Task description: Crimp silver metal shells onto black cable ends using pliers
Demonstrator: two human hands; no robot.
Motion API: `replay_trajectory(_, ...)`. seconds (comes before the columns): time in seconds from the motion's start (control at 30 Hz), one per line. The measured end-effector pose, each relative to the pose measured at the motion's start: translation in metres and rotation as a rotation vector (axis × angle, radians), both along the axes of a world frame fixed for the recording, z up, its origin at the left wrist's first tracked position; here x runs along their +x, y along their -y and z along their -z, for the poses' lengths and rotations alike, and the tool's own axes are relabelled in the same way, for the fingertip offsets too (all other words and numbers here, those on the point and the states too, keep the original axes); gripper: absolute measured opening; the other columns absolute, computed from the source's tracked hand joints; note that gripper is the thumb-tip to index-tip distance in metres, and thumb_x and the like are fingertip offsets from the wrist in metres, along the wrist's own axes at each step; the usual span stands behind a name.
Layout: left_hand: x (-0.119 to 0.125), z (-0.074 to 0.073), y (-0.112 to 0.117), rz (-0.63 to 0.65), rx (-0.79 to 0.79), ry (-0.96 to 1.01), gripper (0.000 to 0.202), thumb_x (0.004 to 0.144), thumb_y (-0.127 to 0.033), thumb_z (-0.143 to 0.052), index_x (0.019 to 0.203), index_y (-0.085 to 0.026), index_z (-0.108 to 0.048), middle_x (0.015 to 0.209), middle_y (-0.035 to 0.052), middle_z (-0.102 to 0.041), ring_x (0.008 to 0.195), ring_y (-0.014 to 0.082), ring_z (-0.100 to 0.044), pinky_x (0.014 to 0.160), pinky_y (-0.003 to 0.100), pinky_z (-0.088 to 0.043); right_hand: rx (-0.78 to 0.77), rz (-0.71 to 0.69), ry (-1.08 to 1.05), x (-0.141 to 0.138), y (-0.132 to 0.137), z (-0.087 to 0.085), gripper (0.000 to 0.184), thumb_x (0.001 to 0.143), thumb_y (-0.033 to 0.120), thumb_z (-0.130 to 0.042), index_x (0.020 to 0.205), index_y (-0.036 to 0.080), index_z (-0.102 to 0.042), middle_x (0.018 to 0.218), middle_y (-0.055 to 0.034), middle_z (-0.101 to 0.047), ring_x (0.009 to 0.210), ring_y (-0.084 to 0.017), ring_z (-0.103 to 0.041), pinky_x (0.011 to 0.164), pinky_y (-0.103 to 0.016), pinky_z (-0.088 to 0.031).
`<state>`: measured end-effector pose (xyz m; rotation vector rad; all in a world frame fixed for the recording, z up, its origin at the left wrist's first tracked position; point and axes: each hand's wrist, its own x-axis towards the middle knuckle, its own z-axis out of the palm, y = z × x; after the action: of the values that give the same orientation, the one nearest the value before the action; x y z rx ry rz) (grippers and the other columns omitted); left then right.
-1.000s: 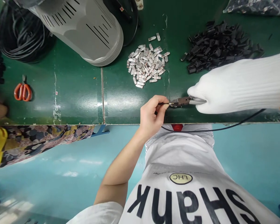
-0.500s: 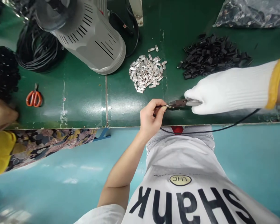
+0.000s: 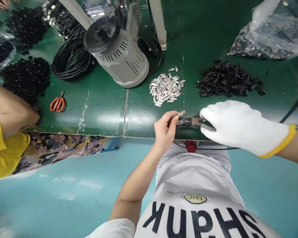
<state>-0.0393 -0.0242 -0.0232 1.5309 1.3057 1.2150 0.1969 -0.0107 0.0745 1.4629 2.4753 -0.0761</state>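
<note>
My bare left hand point(image 3: 166, 129) pinches the end of a black cable between thumb and fingertips. A small metal connector point(image 3: 181, 113) sticks out past the fingertips, tilted up to the right. My right hand point(image 3: 234, 127), in a white knitted glove with a yellow cuff, holds a pair of pliers point(image 3: 193, 121). Their jaws point left, just below and right of the connector and apart from it. The handles are mostly hidden by the glove, with thumb and forefinger spread around them. Part of the cable point(image 3: 218, 148) runs across my lap under the table edge.
Beyond my hands lie a pile of metal connectors point(image 3: 166, 88) and a pile of black plastic sleeves point(image 3: 225, 79). A grey machine point(image 3: 124, 59), orange-handled snips point(image 3: 58, 103), coiled black cable point(image 3: 69, 62) and a plastic bag point(image 3: 268, 39) are around. A co-worker's arm point(image 3: 12, 102) rests at left.
The pliers have come off the connector, which now shows free above the left fingertips. My right hand has loosened, thumb and forefinger wider apart. The whole view has shifted.
</note>
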Motion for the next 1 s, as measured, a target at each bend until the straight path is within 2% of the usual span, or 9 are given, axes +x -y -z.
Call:
replay_trajectory(0.1, 0.001, 0.002, 0.002, -0.013, 0.042, -0.082, 0.026, 0.108, -0.044, -0.06, 0.11, -0.021, -0.073, 0.077, -0.0006, -0.071, 0.067, 0.0119, -0.065, 0.068, 0.024, -0.054, 0.076, -0.017, 0.066, -0.001, -0.003, 0.001, 0.041, 0.1, 0.055, -0.036, 0.096, 0.017, -0.054, 0.088, -0.0107, -0.059, 0.076, -0.024, -0.054, 0.068, -0.035, -0.018)
replay_trajectory(0.2, 0.001, -0.002, 0.002, 0.009, 0.062, -0.143, 0.025, 0.109, -0.041, -0.058, 0.108, -0.021, -0.073, 0.082, 0.0003, -0.072, 0.065, 0.0112, -0.06, 0.064, 0.024, -0.048, 0.101, -0.023, 0.128, -0.001, -0.01, -0.005, 0.044, 0.102, 0.052, -0.033, 0.1, 0.014, -0.056, 0.091, -0.0127, -0.057, 0.083, -0.026, -0.056, 0.073, -0.037, -0.025)
replay_trajectory(0.33, -0.002, -0.021, -0.003, 0.074, 0.03, -0.311, 0.025, 0.109, -0.038, -0.054, 0.101, -0.021, -0.071, 0.074, -0.0014, -0.067, 0.059, 0.0115, -0.051, 0.059, 0.025, -0.038, 0.046, -0.003, 0.2, -0.004, -0.016, -0.012, 0.046, 0.1, 0.052, -0.035, 0.109, 0.013, -0.057, 0.1, -0.0142, -0.056, 0.097, -0.031, -0.056, 0.082, -0.041, -0.033)
replay_trajectory(0.47, -0.007, -0.044, -0.01, 0.14, -0.113, -0.527, 0.026, 0.108, -0.033, -0.049, 0.099, -0.022, -0.072, 0.071, -0.0008, -0.065, 0.058, 0.0146, -0.051, 0.061, 0.029, -0.032, 0.049, -0.041, 0.17, -0.002, -0.023, -0.009, 0.05, 0.1, 0.056, -0.033, 0.111, 0.012, -0.056, 0.1, -0.0139, -0.053, 0.1, -0.03, -0.054, 0.087, -0.043, -0.035)
replay_trajectory(0.57, -0.01, -0.053, -0.015, 0.186, -0.176, -0.589, 0.027, 0.108, -0.031, -0.049, 0.097, -0.023, -0.072, 0.07, -0.0003, -0.066, 0.059, 0.0164, -0.052, 0.062, 0.03, -0.032, 0.071, -0.081, 0.169, 0.0, -0.027, -0.006, 0.052, 0.1, 0.057, -0.031, 0.108, 0.012, -0.056, 0.098, -0.0131, -0.051, 0.1, -0.032, -0.054, 0.087, -0.044, -0.036)
replay_trajectory(0.77, -0.012, -0.053, -0.02, 0.246, -0.219, -0.596, 0.027, 0.107, -0.027, -0.048, 0.092, -0.022, -0.07, 0.072, -0.0004, -0.067, 0.061, 0.0168, -0.053, 0.065, 0.029, -0.032, 0.009, -0.06, 0.172, -0.006, -0.032, -0.002, 0.056, 0.099, 0.062, -0.035, 0.116, 0.013, -0.056, 0.105, -0.0156, -0.057, 0.103, -0.033, -0.057, 0.088, -0.041, -0.035)
replay_trajectory(1.0, -0.012, -0.048, -0.016, 0.211, -0.226, -0.496, 0.025, 0.107, -0.028, -0.048, 0.092, -0.021, -0.067, 0.072, -0.0005, -0.066, 0.06, 0.015, -0.051, 0.063, 0.027, -0.032, -0.048, 0.026, 0.108, -0.009, -0.027, 0.004, 0.046, 0.099, 0.055, -0.034, 0.105, 0.015, -0.055, 0.101, -0.0141, -0.058, 0.093, -0.033, -0.061, 0.076, -0.037, -0.028)
